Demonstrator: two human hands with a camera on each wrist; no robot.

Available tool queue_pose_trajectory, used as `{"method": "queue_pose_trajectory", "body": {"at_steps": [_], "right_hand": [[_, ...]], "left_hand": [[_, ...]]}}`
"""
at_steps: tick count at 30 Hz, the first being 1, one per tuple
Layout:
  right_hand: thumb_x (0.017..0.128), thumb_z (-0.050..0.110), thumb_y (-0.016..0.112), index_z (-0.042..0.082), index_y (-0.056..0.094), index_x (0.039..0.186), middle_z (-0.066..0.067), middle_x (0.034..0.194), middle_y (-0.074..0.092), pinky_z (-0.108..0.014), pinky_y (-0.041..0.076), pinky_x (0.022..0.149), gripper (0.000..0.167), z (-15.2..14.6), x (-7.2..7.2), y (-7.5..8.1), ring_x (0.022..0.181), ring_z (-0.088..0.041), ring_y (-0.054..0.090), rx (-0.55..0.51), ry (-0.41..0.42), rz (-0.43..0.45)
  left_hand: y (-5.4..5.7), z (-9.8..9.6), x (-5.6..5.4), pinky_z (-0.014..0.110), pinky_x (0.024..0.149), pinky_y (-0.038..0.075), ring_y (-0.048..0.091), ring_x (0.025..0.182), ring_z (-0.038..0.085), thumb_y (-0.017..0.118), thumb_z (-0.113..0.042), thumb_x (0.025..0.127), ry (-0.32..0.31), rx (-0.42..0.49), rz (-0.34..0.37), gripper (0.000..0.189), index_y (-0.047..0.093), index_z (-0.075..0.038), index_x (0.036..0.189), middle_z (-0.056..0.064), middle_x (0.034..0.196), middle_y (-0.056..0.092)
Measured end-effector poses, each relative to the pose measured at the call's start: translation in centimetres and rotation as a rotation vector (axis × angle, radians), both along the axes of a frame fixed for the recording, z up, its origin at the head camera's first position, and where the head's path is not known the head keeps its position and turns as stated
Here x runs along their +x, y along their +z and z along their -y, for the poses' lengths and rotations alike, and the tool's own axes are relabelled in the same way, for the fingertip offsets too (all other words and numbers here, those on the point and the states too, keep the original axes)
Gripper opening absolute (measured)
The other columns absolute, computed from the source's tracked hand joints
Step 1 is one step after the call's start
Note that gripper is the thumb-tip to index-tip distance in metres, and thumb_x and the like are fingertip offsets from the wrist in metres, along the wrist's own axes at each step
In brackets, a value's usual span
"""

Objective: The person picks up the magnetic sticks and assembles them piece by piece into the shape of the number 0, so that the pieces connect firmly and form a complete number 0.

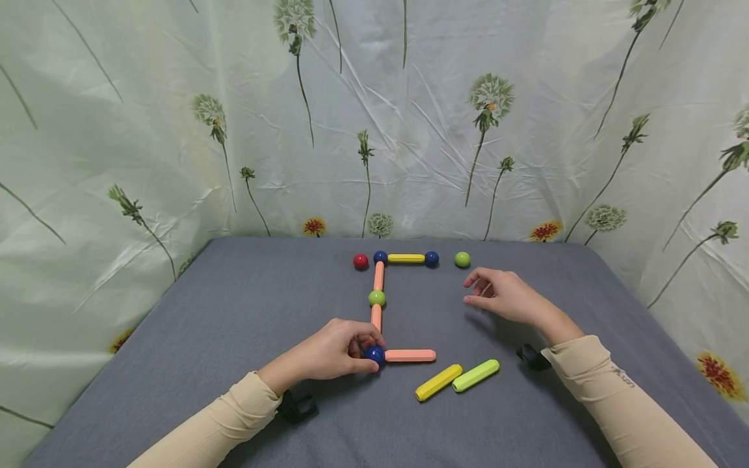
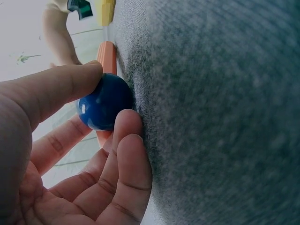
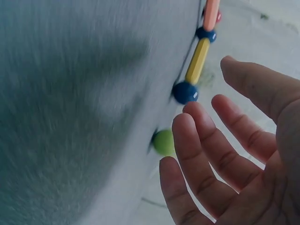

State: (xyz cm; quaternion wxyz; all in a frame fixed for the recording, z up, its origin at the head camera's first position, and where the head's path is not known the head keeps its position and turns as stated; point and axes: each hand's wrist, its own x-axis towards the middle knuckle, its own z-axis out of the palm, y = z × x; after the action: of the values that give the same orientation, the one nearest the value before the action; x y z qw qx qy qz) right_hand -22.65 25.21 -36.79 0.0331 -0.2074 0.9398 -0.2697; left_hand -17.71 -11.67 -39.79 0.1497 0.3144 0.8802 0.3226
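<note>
Left hand (image 1: 335,350) pinching blue ball (image 2: 105,101), apparently joining pink rod (image 1: 411,355); right hand (image 1: 508,296) empty, half-spread, likely needing loose green ball (image 1: 462,259) next.

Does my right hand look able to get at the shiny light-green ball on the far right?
Probably yes: the right hand holds nothing and hovers near the shiny light-green ball, with nothing visible standing between them.

rod-ball chain (image 1: 377,298) on table (image 1: 263,299) | two loose rods (image 1: 439,382) front-right of chain | curtain (image 1: 404,162) behind table
</note>
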Motion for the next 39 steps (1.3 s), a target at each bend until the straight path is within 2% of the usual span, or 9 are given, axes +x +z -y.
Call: {"method": "queue_pose_trajectory", "body": {"at_steps": [6, 13, 22, 31, 39], "right_hand": [[0.103, 0.024, 0.075, 0.002, 0.064, 0.131, -0.013, 0.105, 0.072, -0.039, 0.055, 0.075, 0.038, -0.8, -2.5, -0.4, 0.089, -0.023, 0.071, 0.03, -0.073, -0.016], [0.105, 0.025, 0.072, 0.001, 0.055, 0.148, -0.027, 0.124, 0.069, -0.055, 0.057, 0.089, 0.052, -1.0, -4.7, -1.2, 0.107, -0.04, 0.072, 0.057, -0.114, 0.002], [0.106, 0.026, 0.07, 0.0, 0.043, 0.159, -0.037, 0.138, 0.062, -0.062, 0.055, 0.097, 0.065, -0.9, -6.5, -1.6, 0.12, -0.05, 0.066, 0.084, -0.139, 0.048], [0.105, 0.022, 0.07, 0.001, 0.042, 0.161, -0.037, 0.141, 0.06, -0.063, 0.052, 0.101, 0.066, -0.7, -7.9, -2.0, 0.128, -0.051, 0.062, 0.098, -0.145, 0.058], [0.105, 0.021, 0.069, 0.003, 0.045, 0.159, -0.035, 0.14, 0.062, -0.058, 0.055, 0.096, 0.062, -0.5, -8.4, -2.3, 0.123, -0.048, 0.065, 0.086, -0.172, 0.066]], "left_hand": [[0.0, 0.0, 0.0, 0.021, 0.067, 0.052, 0.061, 0.072, 0.004, 0.087, -0.023, 0.093, -0.001, 0.01, 0.022, 0.028, 0.075, -0.024, 0.118, -0.006, 0.1, 0.069], [0.0, 0.0, 0.1, 0.022, 0.069, 0.054, 0.062, 0.074, 0.003, 0.087, -0.022, 0.093, -0.007, 0.02, 0.027, 0.028, 0.075, -0.023, 0.117, -0.007, 0.098, 0.068], [0.0, 0.0, 0.0, 0.021, 0.069, 0.054, 0.062, 0.073, 0.003, 0.087, -0.024, 0.093, 0.002, 0.01, 0.033, 0.028, 0.075, -0.024, 0.117, -0.009, 0.096, 0.068], [-0.1, 0.2, -0.1, 0.022, 0.069, 0.053, 0.061, 0.076, 0.005, 0.087, -0.023, 0.093, -0.012, 0.02, 0.04, 0.027, 0.074, -0.023, 0.117, -0.006, 0.096, 0.066], [-0.1, 0.2, -0.1, 0.021, 0.069, 0.053, 0.06, 0.074, 0.003, 0.086, -0.023, 0.094, -0.011, 0.023, 0.044, 0.026, 0.074, -0.025, 0.118, -0.008, 0.095, 0.066]]}}
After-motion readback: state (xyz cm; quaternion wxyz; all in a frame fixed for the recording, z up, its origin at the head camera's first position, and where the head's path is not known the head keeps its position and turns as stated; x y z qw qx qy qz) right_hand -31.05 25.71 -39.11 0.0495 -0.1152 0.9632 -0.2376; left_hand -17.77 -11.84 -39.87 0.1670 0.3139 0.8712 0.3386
